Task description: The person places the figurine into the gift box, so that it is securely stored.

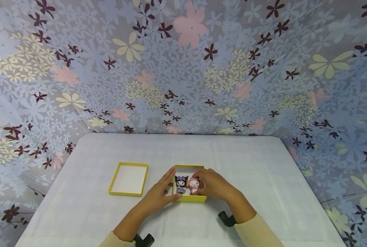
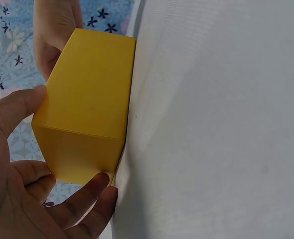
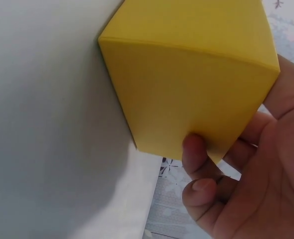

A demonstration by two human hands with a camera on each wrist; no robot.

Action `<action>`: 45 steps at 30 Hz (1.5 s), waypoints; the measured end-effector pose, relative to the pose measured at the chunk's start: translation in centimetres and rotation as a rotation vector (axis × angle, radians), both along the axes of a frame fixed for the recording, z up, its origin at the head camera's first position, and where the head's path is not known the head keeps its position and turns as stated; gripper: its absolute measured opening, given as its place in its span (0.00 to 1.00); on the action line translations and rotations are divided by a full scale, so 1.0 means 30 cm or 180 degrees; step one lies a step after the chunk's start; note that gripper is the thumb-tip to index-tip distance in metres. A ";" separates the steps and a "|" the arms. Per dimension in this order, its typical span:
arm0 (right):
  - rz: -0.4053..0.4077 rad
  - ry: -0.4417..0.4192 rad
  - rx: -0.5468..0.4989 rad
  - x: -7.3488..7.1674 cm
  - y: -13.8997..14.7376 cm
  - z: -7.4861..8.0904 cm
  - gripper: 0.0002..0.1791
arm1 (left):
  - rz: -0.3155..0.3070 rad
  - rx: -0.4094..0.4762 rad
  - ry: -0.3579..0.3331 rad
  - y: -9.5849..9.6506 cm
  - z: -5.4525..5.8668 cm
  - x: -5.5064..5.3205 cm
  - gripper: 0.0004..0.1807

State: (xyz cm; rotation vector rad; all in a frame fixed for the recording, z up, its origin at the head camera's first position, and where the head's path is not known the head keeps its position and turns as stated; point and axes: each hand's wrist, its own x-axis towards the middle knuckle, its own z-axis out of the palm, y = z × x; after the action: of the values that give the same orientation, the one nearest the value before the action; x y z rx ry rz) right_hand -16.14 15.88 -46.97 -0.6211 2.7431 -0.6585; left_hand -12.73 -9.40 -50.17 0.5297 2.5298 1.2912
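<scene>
In the head view an open yellow box (image 1: 189,198) with a white inside stands on the table. Two small figurines lie side by side in it: a black-hooded one with purple trim (image 1: 180,184) at left and a pink-hooded one (image 1: 194,184) at right. My left hand (image 1: 157,193) grips the box's left side, thumb at the front corner, other fingers along the side. Reaching over the right rim, my right hand (image 1: 215,183) pinches the pink-hooded figurine between thumb and index finger. In the right wrist view, its other fingers (image 3: 195,154) touch the box's outer wall (image 3: 182,94).
To the left of the box lies a shallow square lid (image 1: 110,192) with yellow edges, white inside upward. A white cloth covers the table (image 1: 248,161). Flowered fabric (image 1: 183,68) hangs behind it and at both sides. Black wrist mounts (image 1: 226,219) sit below the wrists.
</scene>
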 end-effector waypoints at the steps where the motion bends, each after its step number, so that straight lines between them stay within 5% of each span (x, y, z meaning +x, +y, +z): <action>1: 0.0004 0.0000 -0.0008 0.000 0.002 -0.002 0.32 | -0.0002 0.0009 -0.0003 0.000 0.000 0.000 0.51; 28: -0.0120 0.0160 -0.0609 0.060 0.088 -0.020 0.40 | 0.0096 0.0073 0.0229 -0.014 0.008 0.006 0.49; 45: -0.0198 0.0038 -0.0842 0.088 0.116 -0.027 0.49 | 0.0649 0.0248 0.0237 -0.033 0.050 0.014 0.39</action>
State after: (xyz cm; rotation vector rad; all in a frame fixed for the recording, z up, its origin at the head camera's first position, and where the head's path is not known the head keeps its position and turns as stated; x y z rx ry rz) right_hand -13.51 19.35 -47.79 -0.5969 2.7178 -1.0471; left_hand -12.30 -10.39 -48.68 0.3481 2.6611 1.4710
